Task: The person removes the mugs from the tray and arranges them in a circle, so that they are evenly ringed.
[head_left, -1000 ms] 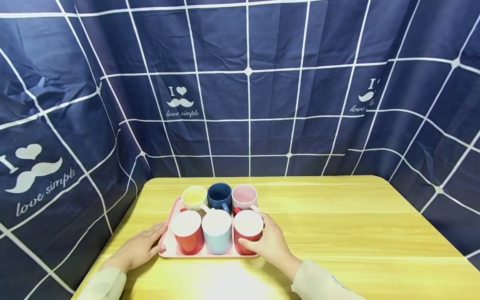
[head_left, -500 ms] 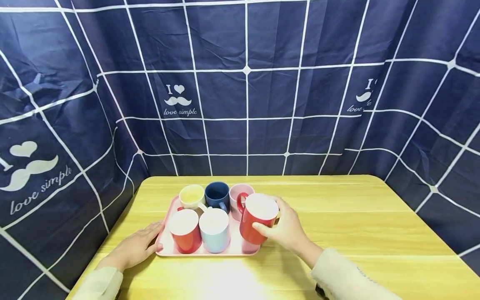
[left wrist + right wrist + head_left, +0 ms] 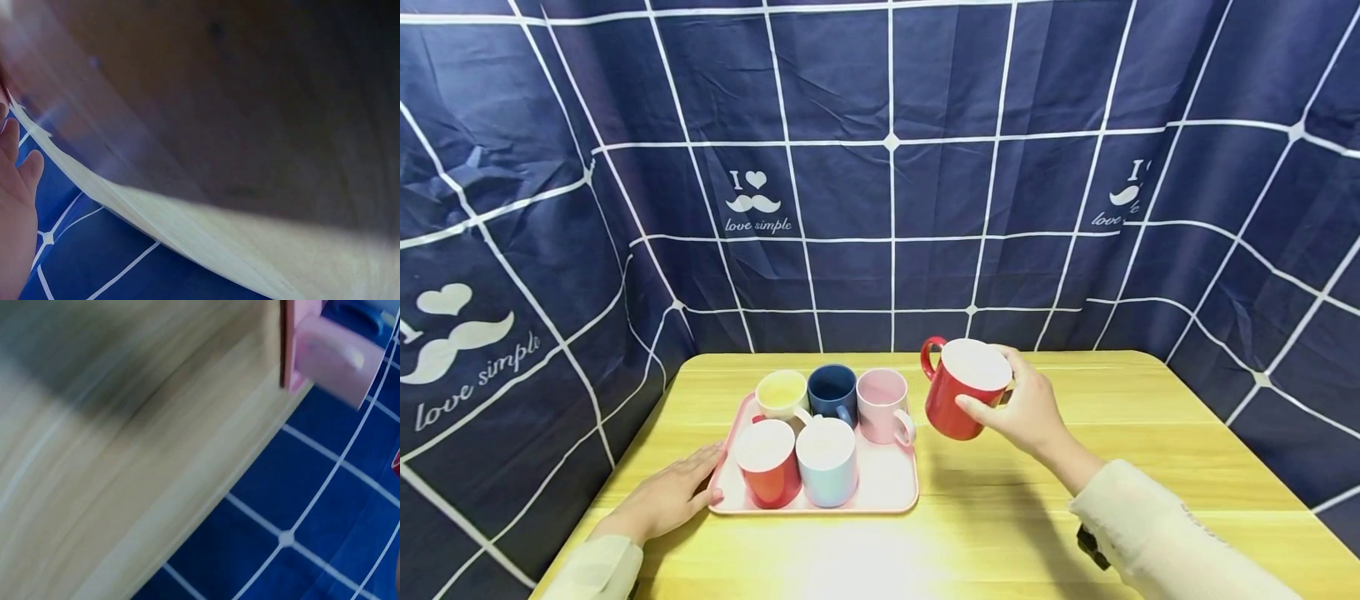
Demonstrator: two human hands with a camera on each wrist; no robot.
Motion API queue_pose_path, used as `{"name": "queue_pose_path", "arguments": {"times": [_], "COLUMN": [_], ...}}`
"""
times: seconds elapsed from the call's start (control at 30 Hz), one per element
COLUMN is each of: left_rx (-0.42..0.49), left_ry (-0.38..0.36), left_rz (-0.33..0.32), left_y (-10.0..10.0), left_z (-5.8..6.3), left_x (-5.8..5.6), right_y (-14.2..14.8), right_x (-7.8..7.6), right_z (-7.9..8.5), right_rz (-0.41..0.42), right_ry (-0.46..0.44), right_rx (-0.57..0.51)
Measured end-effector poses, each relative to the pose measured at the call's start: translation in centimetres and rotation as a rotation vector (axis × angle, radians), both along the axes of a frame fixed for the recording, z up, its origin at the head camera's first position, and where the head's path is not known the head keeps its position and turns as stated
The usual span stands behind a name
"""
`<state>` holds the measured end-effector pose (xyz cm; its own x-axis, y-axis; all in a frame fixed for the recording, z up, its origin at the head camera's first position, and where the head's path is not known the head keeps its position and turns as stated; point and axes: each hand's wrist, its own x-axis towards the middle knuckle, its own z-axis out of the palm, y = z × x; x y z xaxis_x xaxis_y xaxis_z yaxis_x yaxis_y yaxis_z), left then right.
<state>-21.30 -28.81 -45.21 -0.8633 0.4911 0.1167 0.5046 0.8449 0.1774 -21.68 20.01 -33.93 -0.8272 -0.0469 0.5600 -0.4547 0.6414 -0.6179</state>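
Observation:
My right hand (image 3: 1026,408) grips a red mug (image 3: 958,408) with a white inside, its thumb across the near side. The mug is tilted and held up to the right of the pink tray (image 3: 887,492), its handle pointing left. My left hand (image 3: 662,497) rests at the tray's left edge with straight fingers. On the tray's front row stand an orange-red mug (image 3: 772,482) and a light blue mug (image 3: 827,475). Behind them are a yellow mug (image 3: 778,396), a dark blue mug (image 3: 831,390) and a pink mug (image 3: 878,417).
The wooden table (image 3: 1075,517) reaches well to the right of the tray. A dark blue curtain (image 3: 940,192) with white grid lines hangs behind the table and along both sides.
My right hand has lifted the red mug off the tray's front right corner and carried it up and to the right. The left hand has stayed at the tray's edge.

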Motion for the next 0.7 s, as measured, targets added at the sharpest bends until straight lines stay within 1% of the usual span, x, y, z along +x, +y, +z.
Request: {"name": "queue_pose_path", "arguments": {"times": [0.13, 0.27, 0.43, 0.57, 0.7], "left_rx": [0.000, -0.007, -0.007, -0.004, -0.004], "left_ry": [-0.001, 0.012, 0.024, 0.028, 0.022], "left_rz": [0.000, -0.008, -0.012, -0.012, -0.008], "left_y": [0.0, 0.0, 0.1, 0.1, 0.1], "left_z": [0.1, 0.0, -0.1, -0.1, -0.2], "left_x": [0.0, 0.0, 0.1, 0.1, 0.0], "right_y": [1.6, 3.3, 5.2, 6.5, 7.6], "right_x": [-0.3, -0.8, -1.8, -2.6, -3.3], "right_z": [0.3, 0.1, -0.6, -1.4, -2.0], "right_rz": [-0.050, -0.113, -0.185, -0.219, -0.245], "right_ry": [0.004, 0.003, -0.011, -0.024, -0.061], "right_rx": [0.035, 0.055, 0.070, 0.073, 0.081]}}
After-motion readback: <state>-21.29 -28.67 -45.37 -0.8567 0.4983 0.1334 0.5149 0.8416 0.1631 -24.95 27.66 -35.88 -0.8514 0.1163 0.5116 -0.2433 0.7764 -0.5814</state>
